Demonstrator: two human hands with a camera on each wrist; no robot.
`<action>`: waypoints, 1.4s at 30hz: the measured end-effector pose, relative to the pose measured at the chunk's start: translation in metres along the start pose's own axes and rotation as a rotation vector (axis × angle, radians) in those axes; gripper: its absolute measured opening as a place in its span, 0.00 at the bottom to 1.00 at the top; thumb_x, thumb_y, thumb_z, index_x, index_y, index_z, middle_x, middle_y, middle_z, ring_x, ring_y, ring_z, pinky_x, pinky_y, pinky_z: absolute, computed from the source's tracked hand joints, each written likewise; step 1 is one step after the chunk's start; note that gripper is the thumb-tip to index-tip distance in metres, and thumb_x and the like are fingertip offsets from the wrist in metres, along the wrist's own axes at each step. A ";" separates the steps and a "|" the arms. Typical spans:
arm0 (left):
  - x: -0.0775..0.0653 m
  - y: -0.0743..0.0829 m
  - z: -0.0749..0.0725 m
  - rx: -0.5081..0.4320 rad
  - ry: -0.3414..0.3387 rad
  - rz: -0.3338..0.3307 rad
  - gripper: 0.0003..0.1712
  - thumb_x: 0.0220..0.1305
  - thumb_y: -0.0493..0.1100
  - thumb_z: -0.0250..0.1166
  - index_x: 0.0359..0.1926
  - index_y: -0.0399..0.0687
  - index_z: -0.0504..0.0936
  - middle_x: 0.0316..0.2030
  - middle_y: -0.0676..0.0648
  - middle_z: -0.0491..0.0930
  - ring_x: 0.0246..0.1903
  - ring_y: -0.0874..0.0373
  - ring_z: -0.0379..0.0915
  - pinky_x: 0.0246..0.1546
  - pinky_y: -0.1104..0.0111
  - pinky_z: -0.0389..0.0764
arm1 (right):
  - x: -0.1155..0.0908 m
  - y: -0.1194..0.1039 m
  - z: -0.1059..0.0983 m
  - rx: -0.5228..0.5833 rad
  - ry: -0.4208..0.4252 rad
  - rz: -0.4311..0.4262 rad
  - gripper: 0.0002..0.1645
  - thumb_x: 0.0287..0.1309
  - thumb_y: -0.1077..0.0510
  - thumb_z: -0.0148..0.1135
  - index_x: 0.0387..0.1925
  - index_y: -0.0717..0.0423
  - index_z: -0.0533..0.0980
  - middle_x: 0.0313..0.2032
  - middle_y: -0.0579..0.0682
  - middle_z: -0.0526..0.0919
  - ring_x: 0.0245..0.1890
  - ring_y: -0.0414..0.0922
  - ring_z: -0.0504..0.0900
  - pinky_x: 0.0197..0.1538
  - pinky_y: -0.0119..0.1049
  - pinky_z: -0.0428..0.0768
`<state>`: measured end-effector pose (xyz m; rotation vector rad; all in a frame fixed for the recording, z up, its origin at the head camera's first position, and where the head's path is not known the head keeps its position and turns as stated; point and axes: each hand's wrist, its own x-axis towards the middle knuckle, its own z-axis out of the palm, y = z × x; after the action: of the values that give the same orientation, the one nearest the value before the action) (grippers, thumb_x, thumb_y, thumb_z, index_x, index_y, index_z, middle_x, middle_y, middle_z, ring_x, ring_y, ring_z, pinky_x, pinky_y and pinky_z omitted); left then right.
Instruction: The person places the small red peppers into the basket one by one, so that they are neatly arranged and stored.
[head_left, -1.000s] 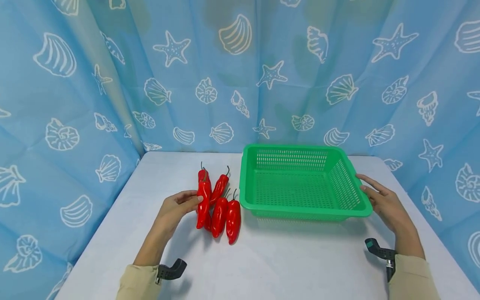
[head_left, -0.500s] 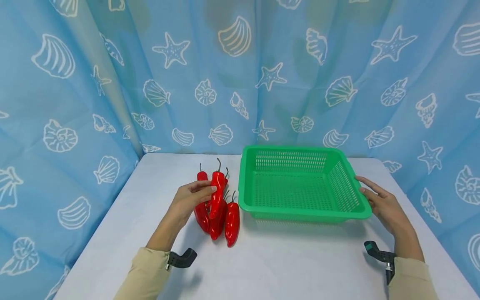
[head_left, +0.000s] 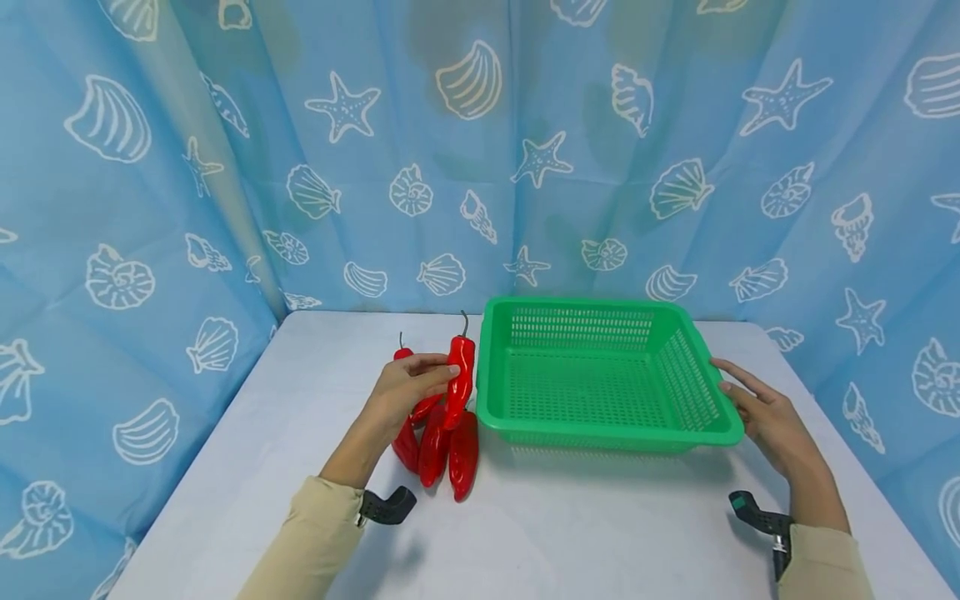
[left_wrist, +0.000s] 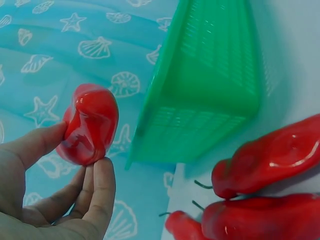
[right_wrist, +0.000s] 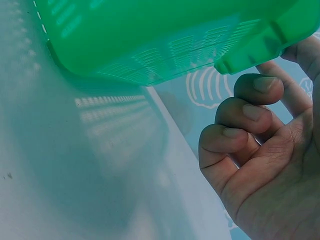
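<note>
My left hand (head_left: 408, 390) pinches a red chili pepper (head_left: 461, 375) between thumb and fingertips, holding it stem up just left of the green basket (head_left: 600, 432). In the left wrist view the pepper (left_wrist: 95, 122) shows its blunt end, clear of the basket's wall (left_wrist: 205, 100). Several more red peppers (head_left: 463, 457) lie below and beside that hand, partly covered by it. At the basket's right side my right hand (head_left: 772, 421) grips the rim with thumb and index finger. Its other fingers (right_wrist: 232, 137) are curled beneath, apart from the basket.
A white table (head_left: 585, 533) carries the basket and the peppers. Blue curtains (head_left: 480, 150) with white shell and starfish prints hang behind it and on both sides. A black camera mount (head_left: 386, 506) sticks out from the left wrist, another camera mount (head_left: 757, 515) from the right.
My left hand has lifted the pepper off the pile and carried it right, up to the basket's left rim. The right hand and the basket stay in place.
</note>
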<state>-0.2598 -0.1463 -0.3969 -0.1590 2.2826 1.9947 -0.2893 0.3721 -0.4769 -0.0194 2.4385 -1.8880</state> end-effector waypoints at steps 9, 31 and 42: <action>0.006 0.013 0.011 0.052 0.003 -0.010 0.32 0.54 0.50 0.77 0.59 0.49 0.79 0.52 0.47 0.80 0.49 0.50 0.80 0.49 0.58 0.83 | -0.002 0.001 0.001 -0.014 0.002 0.008 0.36 0.71 0.39 0.54 0.76 0.35 0.59 0.48 0.32 0.76 0.40 0.34 0.84 0.40 0.31 0.84; 0.026 0.035 0.048 -0.015 -0.148 -0.010 0.29 0.61 0.48 0.72 0.60 0.43 0.77 0.52 0.46 0.79 0.48 0.52 0.80 0.53 0.62 0.81 | -0.001 0.000 0.001 0.079 -0.011 -0.008 0.35 0.71 0.43 0.57 0.76 0.37 0.61 0.45 0.34 0.81 0.39 0.36 0.86 0.39 0.31 0.84; 0.041 0.049 0.069 -0.023 -0.186 -0.045 0.27 0.62 0.46 0.72 0.58 0.41 0.77 0.51 0.45 0.80 0.47 0.52 0.81 0.56 0.59 0.79 | 0.000 0.004 0.000 0.063 -0.022 -0.033 0.35 0.72 0.43 0.56 0.76 0.38 0.60 0.47 0.38 0.80 0.40 0.36 0.85 0.40 0.31 0.84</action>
<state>-0.3069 -0.0722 -0.3645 -0.0248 2.1241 1.9269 -0.2887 0.3734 -0.4804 -0.0778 2.3774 -1.9669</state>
